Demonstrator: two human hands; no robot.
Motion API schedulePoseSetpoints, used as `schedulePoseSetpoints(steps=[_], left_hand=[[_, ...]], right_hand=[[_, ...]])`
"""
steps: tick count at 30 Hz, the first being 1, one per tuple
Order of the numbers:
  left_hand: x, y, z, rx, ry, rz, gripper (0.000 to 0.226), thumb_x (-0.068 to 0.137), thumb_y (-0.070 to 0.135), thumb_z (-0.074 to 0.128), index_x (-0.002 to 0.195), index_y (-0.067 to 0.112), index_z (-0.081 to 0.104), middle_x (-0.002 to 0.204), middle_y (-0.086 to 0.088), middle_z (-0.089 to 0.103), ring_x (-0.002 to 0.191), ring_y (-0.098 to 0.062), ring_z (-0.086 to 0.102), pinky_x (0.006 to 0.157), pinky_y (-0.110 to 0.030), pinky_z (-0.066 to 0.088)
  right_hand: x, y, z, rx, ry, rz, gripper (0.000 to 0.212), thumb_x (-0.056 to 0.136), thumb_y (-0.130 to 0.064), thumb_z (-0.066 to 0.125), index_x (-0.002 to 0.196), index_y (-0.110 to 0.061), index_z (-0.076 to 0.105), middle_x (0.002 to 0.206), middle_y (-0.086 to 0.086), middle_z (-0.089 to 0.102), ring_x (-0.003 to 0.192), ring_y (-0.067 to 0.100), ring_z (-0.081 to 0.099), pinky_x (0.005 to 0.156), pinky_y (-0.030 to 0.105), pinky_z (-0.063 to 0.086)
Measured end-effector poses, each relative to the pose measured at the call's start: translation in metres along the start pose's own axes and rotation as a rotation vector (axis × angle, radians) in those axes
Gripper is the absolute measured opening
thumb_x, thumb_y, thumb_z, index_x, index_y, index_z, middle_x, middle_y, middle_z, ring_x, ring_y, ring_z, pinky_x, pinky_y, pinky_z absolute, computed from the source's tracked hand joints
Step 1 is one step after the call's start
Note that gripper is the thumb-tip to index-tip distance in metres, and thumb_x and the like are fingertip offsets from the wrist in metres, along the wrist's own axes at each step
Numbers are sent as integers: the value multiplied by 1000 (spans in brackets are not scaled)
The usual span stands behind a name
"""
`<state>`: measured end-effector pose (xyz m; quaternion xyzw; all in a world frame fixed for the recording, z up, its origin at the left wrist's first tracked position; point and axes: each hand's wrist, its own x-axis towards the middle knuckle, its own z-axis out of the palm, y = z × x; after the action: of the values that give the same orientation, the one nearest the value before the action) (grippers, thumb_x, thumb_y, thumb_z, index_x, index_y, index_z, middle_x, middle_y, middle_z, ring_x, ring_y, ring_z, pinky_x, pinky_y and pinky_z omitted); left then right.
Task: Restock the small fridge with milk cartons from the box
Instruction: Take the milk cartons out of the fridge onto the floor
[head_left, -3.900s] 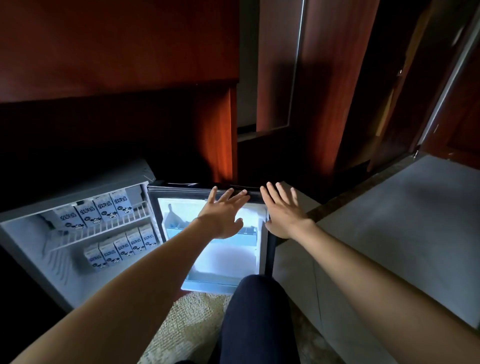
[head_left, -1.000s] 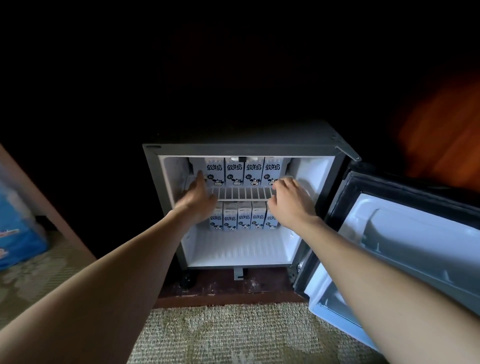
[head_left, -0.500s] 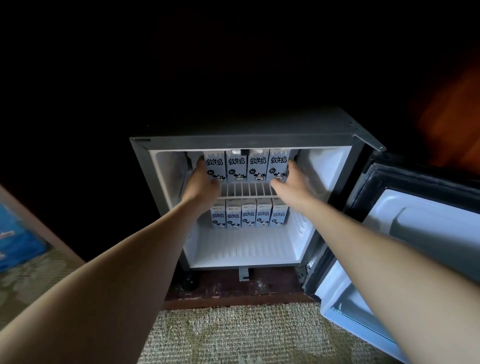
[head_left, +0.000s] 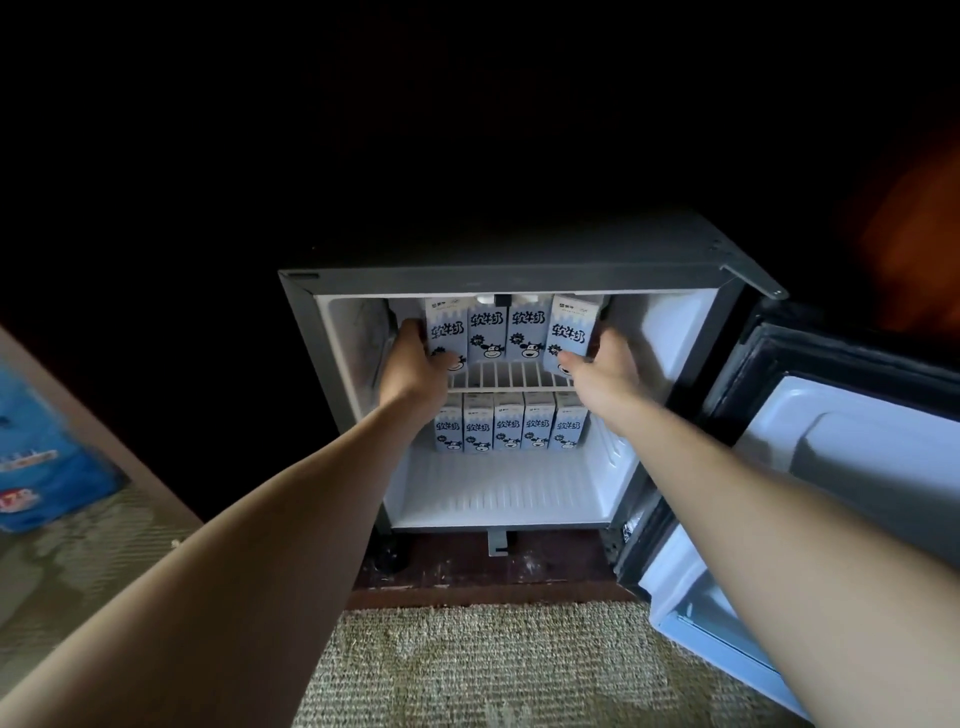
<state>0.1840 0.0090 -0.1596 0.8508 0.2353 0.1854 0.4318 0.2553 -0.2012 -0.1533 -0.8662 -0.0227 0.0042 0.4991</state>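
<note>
Left hand (head_left: 413, 371) and right hand (head_left: 605, 371) bracket the upper milk cartons (head_left: 509, 332) on the wire shelf (head_left: 511, 375), each cupped against an end carton, upright. Row lies between the palms; lower row (head_left: 511, 426) behind, untouched.

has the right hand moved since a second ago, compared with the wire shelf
Yes. The right hand was resting on the wire shelf front; it has gone up and deeper in, and now grips the rightmost top carton.
</note>
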Motion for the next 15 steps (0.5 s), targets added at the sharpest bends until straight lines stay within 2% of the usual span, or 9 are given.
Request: schedulePoseSetpoints(steps=[3, 6, 10, 15], left_hand=[[-21, -1, -3, 68, 97, 35, 24, 88, 22, 66, 104, 20, 48, 96, 0, 62, 84, -22, 61, 75, -43, 56], [-47, 3, -11, 120, 125, 131, 28, 89, 16, 67, 108, 14, 47, 108, -4, 59, 92, -24, 56, 77, -40, 50], [-82, 16, -25, 116, 68, 179, 26, 90, 10, 66, 105, 14, 45, 106, -3, 61, 92, -26, 57, 76, -43, 51], [-129, 47, -38, -45, -93, 111, 33, 87, 9, 71, 108, 22, 49, 99, 8, 67, 90, -13, 66, 71, -35, 56]], right_hand=[[-19, -1, -1, -46, 60, -86, 36, 94, -14, 66, 125, -10, 50, 119, 3, 52, 104, 17, 49, 89, 28, 40], [-40, -1, -4, 20, 28, -156, 42, 91, -4, 64, 129, -16, 50, 129, 6, 55, 115, 19, 55, 92, 25, 41], [-75, -15, -20, 42, -24, -202, 44, 93, -5, 63, 134, -14, 47, 124, 0, 54, 112, 14, 53, 94, 24, 40], [-125, -28, -49, -66, -148, -275, 46, 94, -14, 65, 136, -18, 46, 130, 0, 60, 113, 13, 57, 90, 23, 41]])
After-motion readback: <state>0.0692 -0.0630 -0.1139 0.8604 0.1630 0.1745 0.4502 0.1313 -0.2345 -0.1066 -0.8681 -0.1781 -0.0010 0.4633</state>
